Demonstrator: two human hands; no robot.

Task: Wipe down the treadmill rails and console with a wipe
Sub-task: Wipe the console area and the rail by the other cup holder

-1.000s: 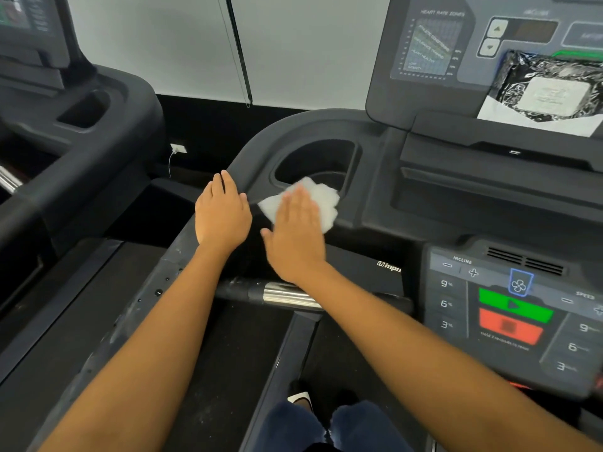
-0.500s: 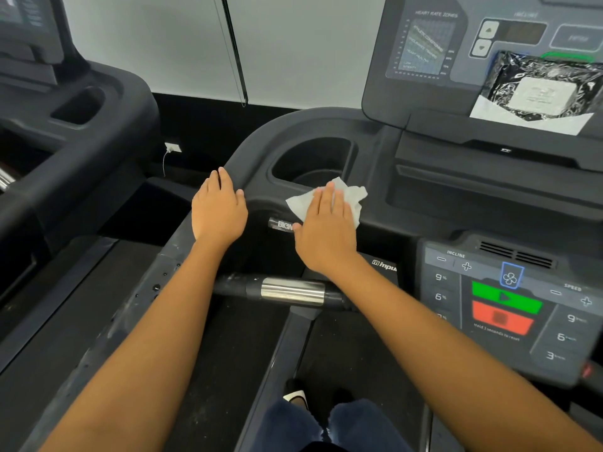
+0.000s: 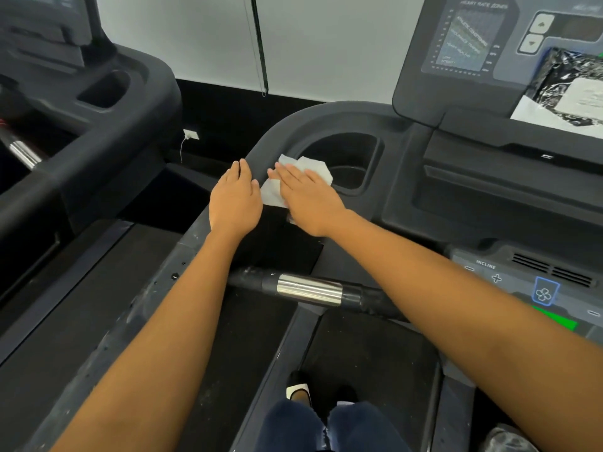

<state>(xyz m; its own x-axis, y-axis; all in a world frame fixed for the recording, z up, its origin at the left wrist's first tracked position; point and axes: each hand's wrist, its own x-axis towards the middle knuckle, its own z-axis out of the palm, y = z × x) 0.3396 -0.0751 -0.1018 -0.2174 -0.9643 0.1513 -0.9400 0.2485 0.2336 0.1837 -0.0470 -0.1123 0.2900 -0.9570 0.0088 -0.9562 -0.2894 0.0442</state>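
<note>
The right hand [image 3: 308, 203], fingers straight, had pushed the wipe [image 3: 311, 168] back left along the cup holder's [image 3: 375, 164] near rim at centre frame. It lay just beside the left hand [image 3: 235, 199], flat on the rail [image 3: 186, 252]. That corner looked nearly covered.

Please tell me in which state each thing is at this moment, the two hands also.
Left hand: open, lying flat on the side rail.
Right hand: open, fingers straight, pressing the wipe.
Wipe: unfolded, wrinkled, spread beside the cup holder.
Side rail: scuffed, with specks.
Wipe pack: leaning against the console; sealed or open, cannot tell.
</note>
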